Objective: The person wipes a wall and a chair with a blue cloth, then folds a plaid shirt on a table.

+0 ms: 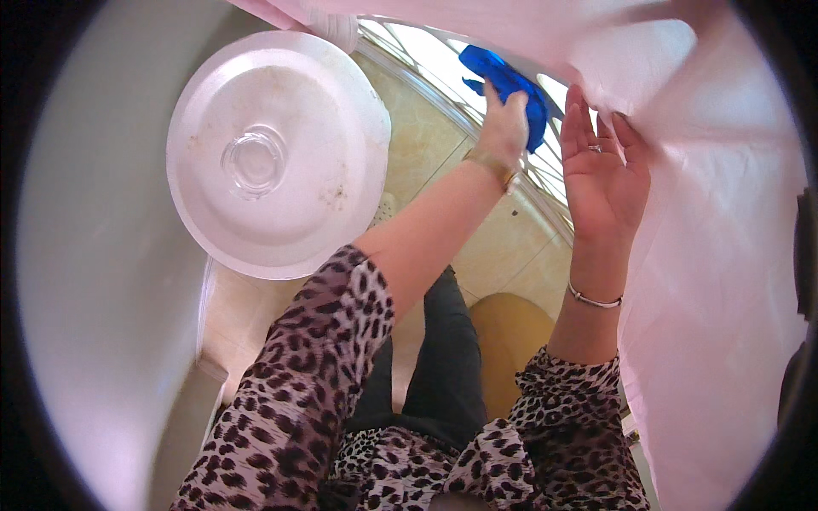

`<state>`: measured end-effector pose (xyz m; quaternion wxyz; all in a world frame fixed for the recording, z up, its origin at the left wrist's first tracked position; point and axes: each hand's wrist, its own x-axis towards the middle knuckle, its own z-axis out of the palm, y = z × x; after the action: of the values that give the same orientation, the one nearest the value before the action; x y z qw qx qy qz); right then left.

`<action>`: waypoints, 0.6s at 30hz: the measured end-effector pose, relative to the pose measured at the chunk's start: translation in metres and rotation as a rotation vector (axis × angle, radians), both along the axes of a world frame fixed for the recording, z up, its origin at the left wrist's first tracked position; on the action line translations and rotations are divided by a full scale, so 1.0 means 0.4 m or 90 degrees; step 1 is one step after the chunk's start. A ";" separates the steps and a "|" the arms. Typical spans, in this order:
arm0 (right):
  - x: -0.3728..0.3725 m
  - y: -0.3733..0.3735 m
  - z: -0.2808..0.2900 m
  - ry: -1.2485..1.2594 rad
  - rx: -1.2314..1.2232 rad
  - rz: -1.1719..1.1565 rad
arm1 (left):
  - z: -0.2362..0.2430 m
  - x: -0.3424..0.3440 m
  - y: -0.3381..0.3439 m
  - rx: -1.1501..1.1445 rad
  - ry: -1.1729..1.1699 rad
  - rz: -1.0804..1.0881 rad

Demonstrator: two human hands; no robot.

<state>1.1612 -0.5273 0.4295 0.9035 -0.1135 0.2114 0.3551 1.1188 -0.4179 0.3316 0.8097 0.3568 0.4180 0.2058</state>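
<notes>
The left hand [504, 128] is clamping a crumpled blue cloth [507, 81] against the far window frame [443, 81] — the right hand [603, 175], fingers spread, is pressing back a pale pink curtain [724, 255]; beige floor tiles [503, 247] are lying below, a round white lid [277, 153] sitting left.

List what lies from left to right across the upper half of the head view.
White wall → round white ceiling lamp → left hand gripping a blue cloth → right hand, open against the pale pink curtain.

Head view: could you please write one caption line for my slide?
Left hand presses a crumpled blue cloth against a window pane while the right hand holds back a pale pink curtain.
</notes>
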 end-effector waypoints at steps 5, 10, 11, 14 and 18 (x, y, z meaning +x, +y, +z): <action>-0.013 -0.024 0.057 -0.068 -0.040 0.023 | 0.019 0.076 0.056 0.128 0.256 0.010; -0.027 -0.114 0.023 -0.096 -0.011 0.039 | 0.066 0.052 0.197 0.139 0.105 0.072; -0.037 -0.120 0.016 -0.101 -0.018 0.053 | -0.057 0.060 0.234 0.278 0.091 0.012; -0.058 -0.152 -0.021 -0.094 -0.134 0.073 | 0.012 0.037 -0.013 0.360 0.324 -0.101; -0.108 -0.065 -0.010 -0.123 -0.331 0.145 | -0.091 -0.013 -0.028 0.173 0.172 -0.113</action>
<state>1.1179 -0.5533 0.4257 0.8144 -0.3975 0.1942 0.3757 1.1138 -0.4293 0.2951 0.7055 0.5226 0.4583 0.1382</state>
